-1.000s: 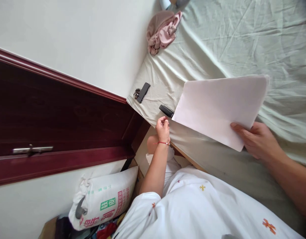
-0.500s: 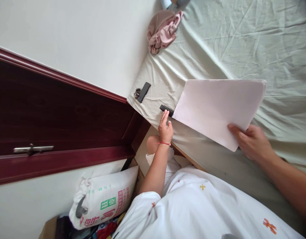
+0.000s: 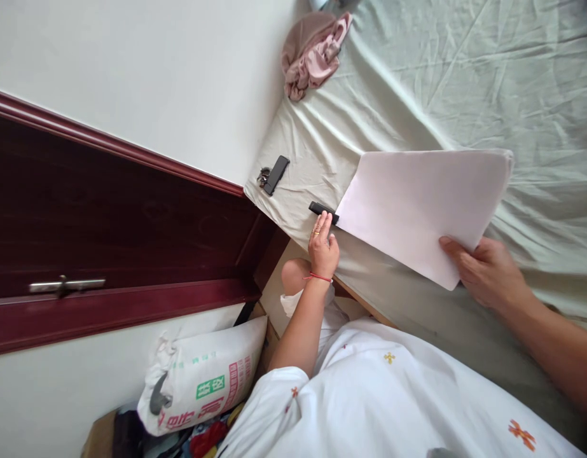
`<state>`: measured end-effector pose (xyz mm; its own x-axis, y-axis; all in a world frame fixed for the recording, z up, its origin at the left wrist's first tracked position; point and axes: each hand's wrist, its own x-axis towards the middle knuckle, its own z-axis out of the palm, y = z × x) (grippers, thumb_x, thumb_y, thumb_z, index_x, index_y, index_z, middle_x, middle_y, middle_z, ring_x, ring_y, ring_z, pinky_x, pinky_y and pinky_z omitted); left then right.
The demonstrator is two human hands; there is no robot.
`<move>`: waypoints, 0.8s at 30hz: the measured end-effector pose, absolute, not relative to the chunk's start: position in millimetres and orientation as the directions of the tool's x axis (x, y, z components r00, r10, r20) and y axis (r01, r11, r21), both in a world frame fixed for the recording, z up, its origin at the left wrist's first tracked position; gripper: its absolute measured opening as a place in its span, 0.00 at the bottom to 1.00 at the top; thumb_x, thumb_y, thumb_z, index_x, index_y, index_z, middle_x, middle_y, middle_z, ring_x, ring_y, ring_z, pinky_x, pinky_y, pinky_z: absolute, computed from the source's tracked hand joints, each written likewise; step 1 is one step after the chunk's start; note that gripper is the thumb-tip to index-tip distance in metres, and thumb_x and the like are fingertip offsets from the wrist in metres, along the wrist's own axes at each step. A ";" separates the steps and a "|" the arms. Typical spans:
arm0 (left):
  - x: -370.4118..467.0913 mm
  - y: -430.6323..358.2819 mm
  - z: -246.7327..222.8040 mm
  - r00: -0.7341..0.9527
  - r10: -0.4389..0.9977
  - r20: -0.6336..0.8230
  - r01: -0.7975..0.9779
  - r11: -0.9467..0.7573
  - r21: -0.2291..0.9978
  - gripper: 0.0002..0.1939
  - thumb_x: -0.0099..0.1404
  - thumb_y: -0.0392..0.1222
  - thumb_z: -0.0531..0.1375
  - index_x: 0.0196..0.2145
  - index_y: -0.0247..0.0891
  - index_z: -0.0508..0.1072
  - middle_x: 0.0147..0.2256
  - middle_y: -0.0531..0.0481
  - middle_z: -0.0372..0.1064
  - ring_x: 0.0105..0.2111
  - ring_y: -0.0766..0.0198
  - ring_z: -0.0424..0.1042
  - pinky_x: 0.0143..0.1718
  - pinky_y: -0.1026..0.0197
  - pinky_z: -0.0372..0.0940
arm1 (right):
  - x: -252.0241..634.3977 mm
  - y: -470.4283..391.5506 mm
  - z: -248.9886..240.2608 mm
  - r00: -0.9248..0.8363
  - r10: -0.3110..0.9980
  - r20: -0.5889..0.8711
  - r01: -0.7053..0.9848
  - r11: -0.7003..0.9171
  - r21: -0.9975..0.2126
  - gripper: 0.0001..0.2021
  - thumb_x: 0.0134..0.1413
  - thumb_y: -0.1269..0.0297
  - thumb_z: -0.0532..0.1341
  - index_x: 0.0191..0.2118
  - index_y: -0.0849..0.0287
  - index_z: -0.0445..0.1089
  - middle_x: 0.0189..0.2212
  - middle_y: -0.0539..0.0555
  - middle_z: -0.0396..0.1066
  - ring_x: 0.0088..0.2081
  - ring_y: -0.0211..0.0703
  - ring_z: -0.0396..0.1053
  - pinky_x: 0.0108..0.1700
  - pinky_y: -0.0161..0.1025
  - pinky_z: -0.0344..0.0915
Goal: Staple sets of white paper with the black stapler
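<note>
My right hand (image 3: 488, 270) grips the lower right corner of a stack of white paper (image 3: 417, 203), thumb on top. The sheets lie tilted over the edge of the bed. At the paper's left corner is a small black stapler-like object (image 3: 324, 211). My left hand (image 3: 324, 248), with a red string at the wrist, has its fingertips on that black object; the fingers look stretched and the thumb stands apart. What lies under the fingertips is partly hidden.
A dark grey case (image 3: 276, 175) with keys (image 3: 263, 178) lies near the bed corner. Pink cloth (image 3: 315, 57) rests on the pale green sheet (image 3: 417, 83). A dark red wooden panel (image 3: 131, 216) and a white printed sack (image 3: 202, 375) are at the left.
My left hand and the black object have shifted slightly right, the object staying at the paper's corner. The paper's left edge has also moved a little right, while my right hand has barely moved.
</note>
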<state>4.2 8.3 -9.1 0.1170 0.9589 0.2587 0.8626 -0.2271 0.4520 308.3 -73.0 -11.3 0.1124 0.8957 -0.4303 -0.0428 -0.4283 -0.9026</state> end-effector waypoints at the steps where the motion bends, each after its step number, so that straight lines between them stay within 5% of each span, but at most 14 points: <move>1: 3.0 9.2 -9.3 0.128 0.958 0.257 0.870 -0.233 0.435 0.33 0.63 0.26 0.50 0.64 0.42 0.68 0.66 0.47 0.62 0.68 0.57 0.59 0.71 0.48 0.54 | 308.6 -72.9 -11.6 0.113 0.890 -0.443 -0.037 -0.441 -0.897 0.24 0.50 0.40 0.63 0.26 0.60 0.72 0.22 0.52 0.71 0.22 0.38 0.62 0.22 0.35 0.57; 10: -1.6 13.3 -10.2 0.145 0.961 0.234 0.878 -0.235 0.418 0.38 0.57 0.21 0.49 0.63 0.45 0.70 0.64 0.51 0.65 0.68 0.57 0.60 0.71 0.46 0.54 | 311.3 -73.8 -20.2 0.110 0.895 -0.432 0.091 -0.442 -0.892 0.23 0.52 0.41 0.61 0.26 0.59 0.73 0.21 0.52 0.70 0.23 0.40 0.62 0.23 0.35 0.57; 16: -4.1 13.7 -5.6 0.174 0.954 0.243 0.863 -0.266 0.429 0.36 0.60 0.24 0.51 0.64 0.42 0.68 0.65 0.46 0.64 0.68 0.56 0.59 0.71 0.46 0.53 | 310.1 -77.9 -17.7 0.160 0.895 -0.415 0.028 -0.425 -0.905 0.23 0.52 0.41 0.62 0.22 0.58 0.69 0.19 0.50 0.65 0.23 0.38 0.59 0.24 0.36 0.56; 21: -6.2 2.8 -3.5 0.160 0.972 0.174 0.813 -0.230 0.535 0.34 0.66 0.34 0.55 0.69 0.45 0.58 0.71 0.43 0.53 0.71 0.53 0.53 0.66 0.47 0.61 | 312.3 -76.7 -9.3 0.334 0.870 -0.364 -0.253 -0.289 -0.923 0.16 0.50 0.47 0.68 0.32 0.56 0.76 0.32 0.51 0.75 0.36 0.42 0.69 0.41 0.38 0.68; 24: -6.9 -4.9 -5.0 0.016 0.989 0.148 0.760 -0.108 0.640 0.35 0.68 0.40 0.57 0.70 0.44 0.53 0.71 0.40 0.52 0.69 0.52 0.56 0.60 0.51 0.67 | 314.1 -71.9 -4.4 0.349 0.848 -0.398 -0.521 -0.177 -0.835 0.16 0.45 0.52 0.73 0.39 0.53 0.78 0.43 0.50 0.77 0.45 0.40 0.72 0.51 0.36 0.68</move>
